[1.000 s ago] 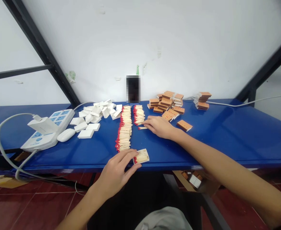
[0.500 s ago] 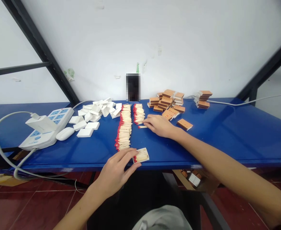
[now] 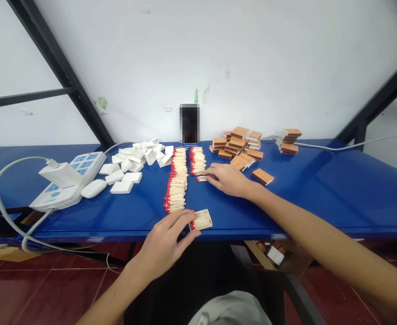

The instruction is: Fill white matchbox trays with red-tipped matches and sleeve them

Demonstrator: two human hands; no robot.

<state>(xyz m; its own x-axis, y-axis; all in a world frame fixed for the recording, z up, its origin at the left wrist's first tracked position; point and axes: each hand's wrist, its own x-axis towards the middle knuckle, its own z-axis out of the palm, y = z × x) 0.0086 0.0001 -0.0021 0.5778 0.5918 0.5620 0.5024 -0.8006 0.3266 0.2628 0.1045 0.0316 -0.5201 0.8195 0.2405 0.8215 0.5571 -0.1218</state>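
Observation:
My left hand grips a small white matchbox tray at the table's front edge, thumb on the near side and fingers on the far side. Red-headed matches lie in that tray. My right hand is at the near end of a short row of matches, its fingertips closed on a few matches lying just apart from the row. Left of it runs a longer row of matches, heads to the left.
White trays are heaped at left beside a white mouse and a power strip. Orange matchbox sleeves are piled at back right, with one loose sleeve nearer. A dark pixelated screen leans on the wall.
My right fingers have shifted slightly at the short row's near end, and more than one match now shows beside them. My left hand keeps the tray in place.

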